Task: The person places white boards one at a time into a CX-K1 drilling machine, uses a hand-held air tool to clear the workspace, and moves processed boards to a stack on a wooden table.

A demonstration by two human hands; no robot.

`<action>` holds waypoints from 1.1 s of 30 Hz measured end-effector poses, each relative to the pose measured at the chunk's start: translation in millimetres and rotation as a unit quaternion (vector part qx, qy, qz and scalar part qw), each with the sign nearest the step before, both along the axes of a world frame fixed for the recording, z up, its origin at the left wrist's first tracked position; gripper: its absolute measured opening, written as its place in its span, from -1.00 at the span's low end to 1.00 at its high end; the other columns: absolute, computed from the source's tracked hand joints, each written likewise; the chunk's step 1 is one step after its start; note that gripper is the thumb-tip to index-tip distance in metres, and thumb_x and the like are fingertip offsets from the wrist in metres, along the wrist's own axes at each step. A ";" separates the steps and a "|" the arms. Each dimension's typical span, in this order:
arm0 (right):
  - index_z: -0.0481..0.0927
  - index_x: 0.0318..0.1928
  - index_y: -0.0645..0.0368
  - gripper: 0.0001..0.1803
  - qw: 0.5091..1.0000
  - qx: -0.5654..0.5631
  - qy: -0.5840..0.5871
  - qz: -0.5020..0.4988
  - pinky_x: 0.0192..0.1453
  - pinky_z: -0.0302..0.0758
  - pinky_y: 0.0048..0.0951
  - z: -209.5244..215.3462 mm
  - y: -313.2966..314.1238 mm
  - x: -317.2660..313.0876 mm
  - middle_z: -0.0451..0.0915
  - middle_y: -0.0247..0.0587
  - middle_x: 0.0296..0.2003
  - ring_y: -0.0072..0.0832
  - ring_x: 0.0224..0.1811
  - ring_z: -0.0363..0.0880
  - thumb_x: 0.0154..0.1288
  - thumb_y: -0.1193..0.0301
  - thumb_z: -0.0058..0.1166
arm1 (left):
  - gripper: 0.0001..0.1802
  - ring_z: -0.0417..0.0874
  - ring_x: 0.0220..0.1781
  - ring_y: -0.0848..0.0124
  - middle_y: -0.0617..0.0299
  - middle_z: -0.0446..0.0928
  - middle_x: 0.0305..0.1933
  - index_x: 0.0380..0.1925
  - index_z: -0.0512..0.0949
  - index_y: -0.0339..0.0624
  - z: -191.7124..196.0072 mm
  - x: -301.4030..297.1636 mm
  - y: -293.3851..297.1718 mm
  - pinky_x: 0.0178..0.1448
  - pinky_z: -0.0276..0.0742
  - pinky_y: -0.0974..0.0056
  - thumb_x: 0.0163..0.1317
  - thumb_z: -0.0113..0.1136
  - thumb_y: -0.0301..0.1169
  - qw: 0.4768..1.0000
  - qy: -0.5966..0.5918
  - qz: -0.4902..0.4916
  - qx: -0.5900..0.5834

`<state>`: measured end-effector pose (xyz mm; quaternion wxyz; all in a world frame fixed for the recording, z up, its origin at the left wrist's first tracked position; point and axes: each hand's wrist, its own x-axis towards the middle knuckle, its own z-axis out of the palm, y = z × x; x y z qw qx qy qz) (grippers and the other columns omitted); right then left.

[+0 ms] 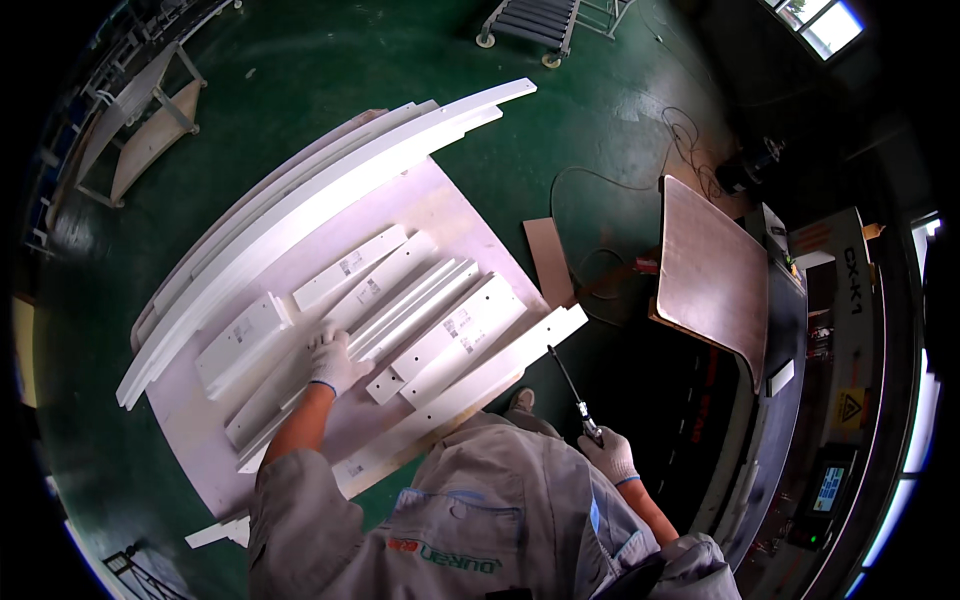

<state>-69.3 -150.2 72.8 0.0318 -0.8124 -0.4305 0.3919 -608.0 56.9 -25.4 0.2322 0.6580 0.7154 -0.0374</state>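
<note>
While we lean over a low white work board (190, 420) on the green floor (330, 60), our left hand (335, 362), in a white glove, presses flat with its fingers spread on one of the short white panels (300, 385) laid out there; it rests on the piece rather than gripping it. We count about seven of these short panels lying side by side across the board, several bearing small labels and two showing drilled holes. Along the board's far edge lie three or four long white boards (330, 190), stacked and overlapping; the exact number is hard to tell where they cover one another.

Our right hand (610, 455), also gloved in white, is closed around the handle of one long, thin dark tool (568, 385), a screwdriver by its look, held off the board's near right corner with the shaft pointing up toward the panels.

To the right stands one brown rounded board (710, 270) on a dark machine (800, 400) with one small lit screen (828, 487). A single strip of brown cardboard (548, 258) lies on the floor beside a loose black cable (600, 190). At top, one roller cart (530, 20) stands well apart.
</note>
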 end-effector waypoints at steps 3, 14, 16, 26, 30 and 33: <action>0.77 -0.02 0.22 -0.58 1.000 0.015 0.007 0.026 -0.11 0.64 -0.16 -0.7 8.1 3.7 0.77 0.01 -0.34 -0.12 -0.26 0.79 0.42 0.09 0.34 | 0.10 -0.26 0.82 -0.28 -0.22 -0.15 0.79 0.27 0.60 -0.38 -12.9 -28.0 17.3 0.86 -0.27 -0.17 -0.14 0.66 0.24 1.000 0.017 0.013 -0.011; 0.76 -0.05 0.24 -0.63 0.995 0.042 0.000 0.086 -0.24 0.55 -0.26 -9.8 34.6 -8.6 0.68 -0.15 -0.46 -0.37 -0.42 0.65 0.40 0.17 0.39 | -0.02 0.35 0.56 0.01 -0.07 0.45 0.40 0.18 0.61 -0.38 -7.9 -13.6 -8.1 0.67 0.16 -0.23 -0.09 0.65 0.15 0.999 -0.013 -0.011 0.052; 0.77 -0.04 0.22 -0.64 0.995 0.038 0.013 0.086 -0.21 0.57 -0.26 -11.6 35.9 -13.3 0.72 -0.13 -0.43 -0.38 -0.38 0.69 0.40 0.17 0.39 | -0.09 0.45 0.48 -0.07 -0.10 0.47 0.35 0.22 0.56 -0.28 -2.0 -6.3 -12.8 0.54 0.37 -0.24 -0.08 0.67 0.02 0.998 -0.050 0.028 0.031; 0.75 -0.06 0.18 -0.62 0.999 -0.008 -0.004 0.039 -0.10 0.63 -0.18 2.3 22.8 2.6 0.76 -0.07 -0.35 -0.21 -0.27 0.77 0.45 0.09 0.33 | 0.22 0.49 0.49 -0.10 -0.16 0.49 0.42 0.50 0.28 -0.24 -33.8 -46.8 -68.5 0.57 0.35 -0.11 -0.14 0.71 -0.02 0.991 0.129 0.047 0.010; 0.74 -0.01 0.14 -0.59 0.999 0.007 0.020 0.026 0.00 0.66 -0.07 -11.6 16.4 27.2 0.79 0.06 -0.22 0.01 -0.11 0.80 0.46 0.04 0.28 | 0.17 0.48 0.51 -0.14 -0.25 0.51 0.38 0.45 0.33 -0.36 -22.9 -67.7 -61.2 0.59 0.42 -0.02 -0.16 0.72 -0.16 0.993 0.100 0.060 0.017; 0.77 0.05 0.09 -0.51 0.998 -0.018 0.024 -0.054 0.13 0.65 -0.03 -8.2 -14.7 56.8 0.81 0.06 -0.09 0.07 0.03 0.78 0.51 -0.07 0.19 | 0.09 0.56 0.44 -0.12 -0.30 0.55 0.33 0.41 0.36 -0.43 60.3 15.0 -2.2 0.56 0.47 -0.02 -0.12 0.73 -0.28 0.998 0.003 0.066 -0.012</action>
